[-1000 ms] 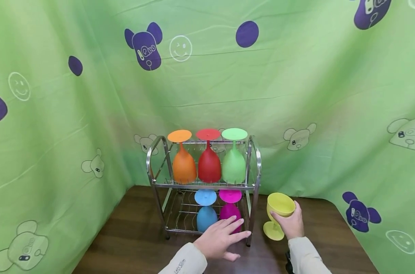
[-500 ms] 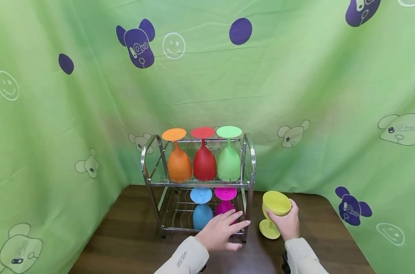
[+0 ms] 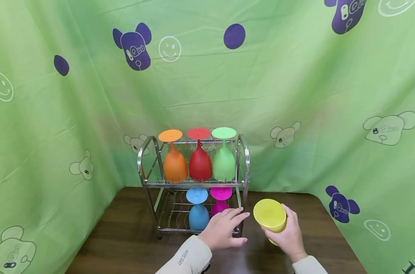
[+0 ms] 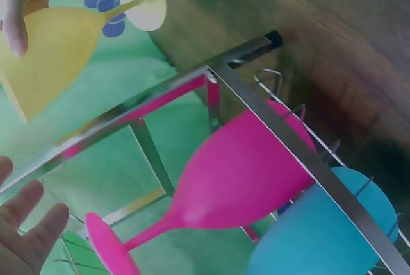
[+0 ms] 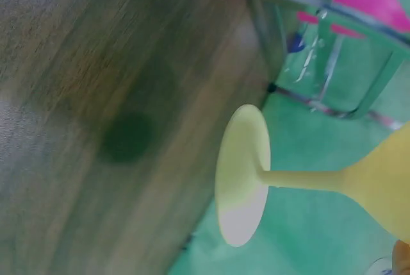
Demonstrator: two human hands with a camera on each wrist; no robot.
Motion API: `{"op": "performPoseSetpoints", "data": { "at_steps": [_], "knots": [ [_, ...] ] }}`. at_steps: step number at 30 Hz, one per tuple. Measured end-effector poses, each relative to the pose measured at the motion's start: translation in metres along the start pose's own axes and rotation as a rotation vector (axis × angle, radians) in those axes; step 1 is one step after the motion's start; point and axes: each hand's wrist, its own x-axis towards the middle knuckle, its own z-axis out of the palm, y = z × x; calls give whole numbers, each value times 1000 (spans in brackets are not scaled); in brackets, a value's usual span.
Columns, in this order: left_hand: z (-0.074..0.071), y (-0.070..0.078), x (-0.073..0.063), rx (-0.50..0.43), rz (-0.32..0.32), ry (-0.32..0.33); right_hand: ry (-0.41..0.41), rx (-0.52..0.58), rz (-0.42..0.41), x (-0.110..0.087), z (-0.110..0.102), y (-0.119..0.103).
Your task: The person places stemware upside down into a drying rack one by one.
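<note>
My right hand (image 3: 289,233) grips a yellow goblet (image 3: 269,215) around its bowl, mouth up and tilted toward me. In the right wrist view, its round foot (image 5: 242,175) is off the table, with a shadow below. My left hand (image 3: 222,229) has its fingers spread in front of the rack's lower right corner and holds nothing. Behind it, an upside-down magenta goblet (image 4: 237,172) stands on the lower shelf beside a blue goblet (image 3: 198,217). Orange (image 3: 175,166), red (image 3: 200,164) and light green (image 3: 223,164) goblets stand upside down on the upper shelf.
A two-tier metal rack (image 3: 193,185) stands on the dark wooden table (image 3: 125,239). Its lower shelf shows bare wires left of the blue goblet. Green patterned cloth (image 3: 200,87) hangs behind and at both sides.
My right hand has lifted the yellow goblet from the table and tipped its mouth toward me. My left hand stays by the rack, fingers spread. The head view has shifted slightly.
</note>
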Motion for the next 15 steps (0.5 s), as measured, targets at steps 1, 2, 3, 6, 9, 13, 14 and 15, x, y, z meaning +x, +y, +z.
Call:
{"op": "performPoseSetpoints", "data": {
  "at_steps": [1, 2, 3, 6, 9, 13, 14, 15],
  "knots": [
    [-1, 1, 0, -12, -17, -3, -12, 1, -74, -1, 0, -2],
    [-2, 1, 0, -21, -33, -5, -26, 4, -149, -2, 0, -4],
    [-3, 2, 0, -35, -53, -11, -38, 7, -224, -2, 0, -6],
    [-7, 6, 1, -112, -111, -21, -63, 11, -398, -3, 2, -11],
    [-13, 13, 2, -278, -196, -46, -61, 0, -491, -2, 5, -19],
    [-22, 22, 4, -448, -305, -66, -33, -37, -563, 1, 8, -32],
    [-24, 24, 5, -459, -321, -64, -21, -49, -588, 2, 9, -34],
    [-25, 25, 5, -464, -335, -63, -11, -59, -612, 3, 10, -37]
  ]
}}
